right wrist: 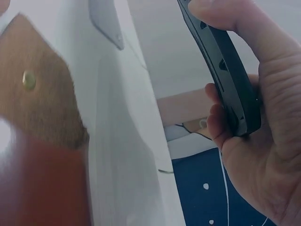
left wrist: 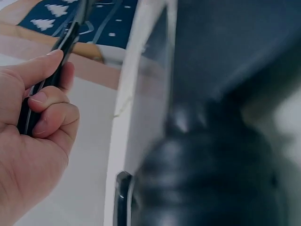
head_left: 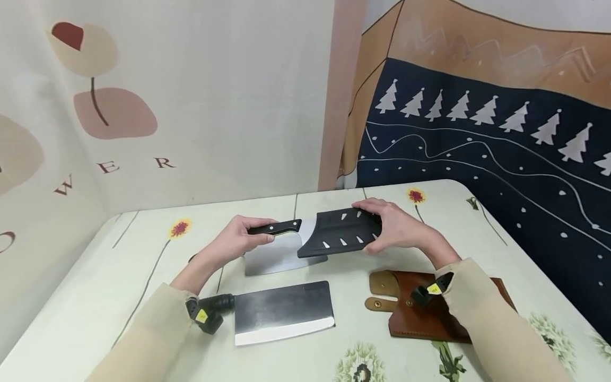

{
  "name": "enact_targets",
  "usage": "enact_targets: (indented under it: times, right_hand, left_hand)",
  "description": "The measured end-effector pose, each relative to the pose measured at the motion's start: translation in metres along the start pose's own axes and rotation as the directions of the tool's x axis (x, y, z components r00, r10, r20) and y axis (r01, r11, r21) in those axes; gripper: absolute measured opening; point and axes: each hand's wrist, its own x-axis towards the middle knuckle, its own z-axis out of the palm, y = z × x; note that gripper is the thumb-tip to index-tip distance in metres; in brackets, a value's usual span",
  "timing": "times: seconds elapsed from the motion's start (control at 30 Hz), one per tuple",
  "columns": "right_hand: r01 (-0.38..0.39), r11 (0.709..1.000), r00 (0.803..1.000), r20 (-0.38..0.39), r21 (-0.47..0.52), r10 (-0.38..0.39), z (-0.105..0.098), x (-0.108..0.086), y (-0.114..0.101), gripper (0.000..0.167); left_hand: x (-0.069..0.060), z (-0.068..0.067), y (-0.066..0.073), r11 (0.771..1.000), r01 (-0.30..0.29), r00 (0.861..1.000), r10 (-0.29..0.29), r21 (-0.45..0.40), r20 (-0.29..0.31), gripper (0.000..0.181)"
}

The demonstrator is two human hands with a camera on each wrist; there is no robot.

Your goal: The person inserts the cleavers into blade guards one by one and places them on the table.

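My left hand [head_left: 238, 237] grips the black riveted handle of a kitchen knife [head_left: 276, 228], held above the table. Its broad blade is mostly hidden inside a black blade guard [head_left: 341, 233] with small slots; a strip of bare steel shows near the handle. The guard's far end is held by my right hand [head_left: 400, 225], thumb on one side and fingers on the other, as the right wrist view also shows. Below them a second cleaver [head_left: 277, 260] lies flat, its handle largely hidden by my left arm. Nearer to me is a cleaver with a ribbed black handle [head_left: 284, 313].
A brown leather sheath [head_left: 406, 321] with snap straps lies at the right, partly under my right forearm. The flower-patterned table [head_left: 157, 323] ends at a pale curtain [head_left: 238, 106] behind and a dark tree-patterned cloth [head_left: 458, 138] at the right.
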Motion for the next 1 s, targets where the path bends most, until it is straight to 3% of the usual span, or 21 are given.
enact_targets:
  times: [0.27,0.53,0.8,1.0]
  right_hand:
    - [0.014,0.997,1.000,0.001,-0.076,-0.014,-0.008,0.019,-0.003,0.098]
    - [-0.007,0.998,1.000,0.003,-0.068,0.008,-0.011,0.035,0.008,0.097]
    - [-0.064,0.996,0.998,0.007,-0.065,0.065,-0.014,0.046,0.030,0.095]
    - [-0.071,0.996,0.996,0.045,-0.055,0.074,-0.004,0.069,0.035,0.097]
  left_hand:
    - [0.013,-0.012,-0.001,0.999,0.012,0.999,-0.011,0.037,-0.035,0.041]
    - [0.033,-0.023,-0.002,0.999,0.048,0.995,-0.047,0.012,-0.084,0.046]
    - [0.052,-0.026,-0.014,0.997,0.073,0.994,-0.072,0.012,-0.088,0.044]
    - [0.059,-0.039,-0.029,0.988,0.152,0.983,-0.153,-0.017,-0.105,0.046]
